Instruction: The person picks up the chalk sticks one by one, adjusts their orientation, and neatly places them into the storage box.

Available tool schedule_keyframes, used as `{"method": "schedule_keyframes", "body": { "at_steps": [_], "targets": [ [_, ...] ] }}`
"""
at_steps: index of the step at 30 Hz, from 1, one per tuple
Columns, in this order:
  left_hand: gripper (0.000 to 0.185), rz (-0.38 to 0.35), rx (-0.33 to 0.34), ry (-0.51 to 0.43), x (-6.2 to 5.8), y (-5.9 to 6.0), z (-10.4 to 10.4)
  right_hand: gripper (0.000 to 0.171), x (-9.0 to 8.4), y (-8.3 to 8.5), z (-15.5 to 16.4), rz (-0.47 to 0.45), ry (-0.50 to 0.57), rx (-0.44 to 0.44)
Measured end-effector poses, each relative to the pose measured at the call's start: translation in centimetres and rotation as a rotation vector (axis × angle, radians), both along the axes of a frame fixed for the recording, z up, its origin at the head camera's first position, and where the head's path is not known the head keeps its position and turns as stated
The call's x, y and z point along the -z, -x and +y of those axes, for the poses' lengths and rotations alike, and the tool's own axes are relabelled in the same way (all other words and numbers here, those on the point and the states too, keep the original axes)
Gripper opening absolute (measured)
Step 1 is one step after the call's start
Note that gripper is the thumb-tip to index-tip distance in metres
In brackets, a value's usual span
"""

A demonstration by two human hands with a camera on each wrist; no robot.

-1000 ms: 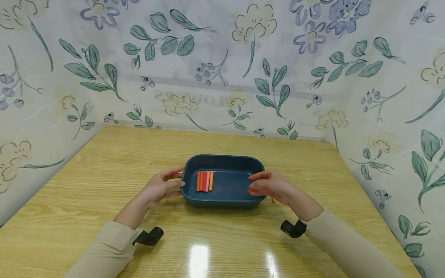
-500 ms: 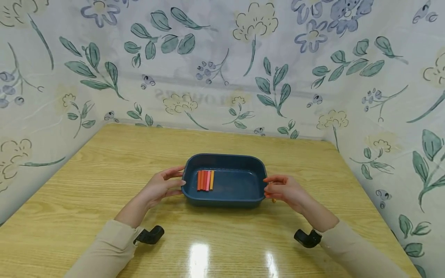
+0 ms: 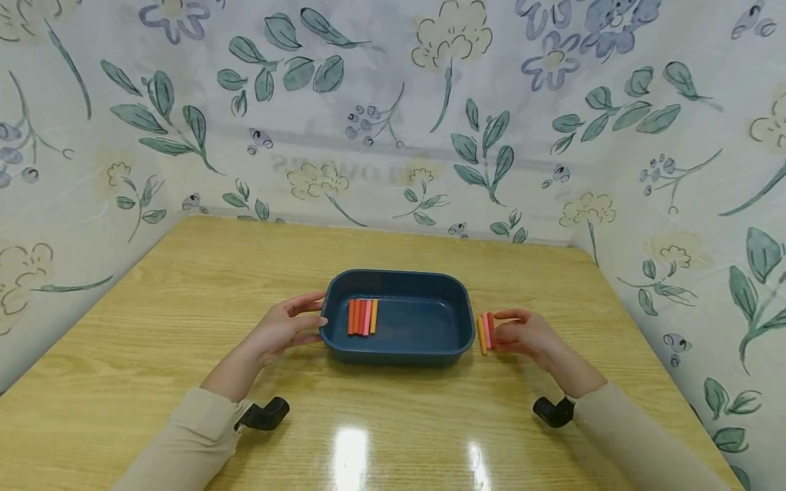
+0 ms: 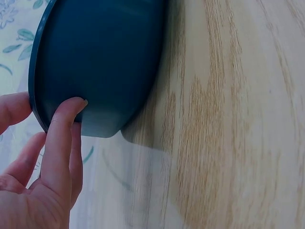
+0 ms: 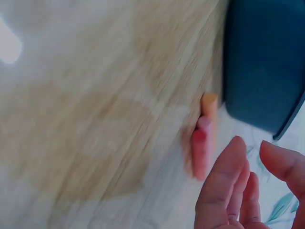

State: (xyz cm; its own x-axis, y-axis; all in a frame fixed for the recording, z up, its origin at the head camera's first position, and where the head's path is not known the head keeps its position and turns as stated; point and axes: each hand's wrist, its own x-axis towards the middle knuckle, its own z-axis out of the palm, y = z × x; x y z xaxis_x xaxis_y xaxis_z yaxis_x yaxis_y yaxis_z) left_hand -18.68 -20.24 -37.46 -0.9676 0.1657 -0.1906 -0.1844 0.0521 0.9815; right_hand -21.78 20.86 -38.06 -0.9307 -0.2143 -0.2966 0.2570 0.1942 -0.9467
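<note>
A dark blue oblong tub (image 3: 393, 354) stands mid-table. Inside its left part lies a row of several short orange, red, pink and yellow sticks (image 3: 362, 318), like chalk or crayons. My left hand (image 3: 279, 327) holds the tub's left end, thumb at the rim and fingers along the outer wall (image 4: 105, 57). Beside the tub's right end three more sticks lie side by side: yellow-orange (image 3: 482, 335), pink (image 3: 487, 329) and red (image 5: 199, 155). My right hand (image 3: 522, 332) hovers close to the red one; in the right wrist view its thumb and fingers are apart and hold nothing.
The wooden table (image 3: 393, 416) reaches back to a flower-printed curtain (image 3: 393, 136), which also hangs along both sides. A black camera mount sits on each wrist, the left one (image 3: 267, 414) and the right one (image 3: 554, 412).
My right hand has moved right, from over the tub's right end to the loose sticks, which now show more fully. The left hand and tub stay put.
</note>
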Motion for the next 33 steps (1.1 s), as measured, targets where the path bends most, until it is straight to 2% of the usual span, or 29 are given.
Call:
{"method": "schedule_keyframes", "body": {
  "at_steps": [6, 14, 20, 23, 29, 33],
  "targets": [
    [0.062, 0.003, 0.001, 0.0, 0.0, 0.1, 0.0, 0.048, 0.5, 1.2, 0.4, -0.06, -0.067, 0.026],
    [0.062, 0.004, 0.001, -0.003, 0.0, 0.0, -0.1, 0.068, 1.1, 2.3, 0.2, -0.102, -0.118, -0.045],
    [0.062, 0.006, 0.004, -0.008, 0.0, 0.0, -0.1, 0.068, 1.0, 2.8, -0.1, -0.12, -0.197, -0.067],
    [0.063, 0.007, 0.005, -0.014, 0.0, 0.0, -0.1, 0.067, 0.9, 2.8, -0.1, -0.102, -0.2, -0.067],
    [0.062, 0.007, 0.003, -0.007, 0.1, 0.0, -0.1, 0.062, 1.1, 2.7, -0.4, -0.051, -0.19, -0.005],
    [0.062, 0.005, -0.001, -0.001, 0.1, 0.0, -0.1, 0.053, 1.1, 2.7, -0.5, -0.057, -0.165, 0.059]
  ]
}}
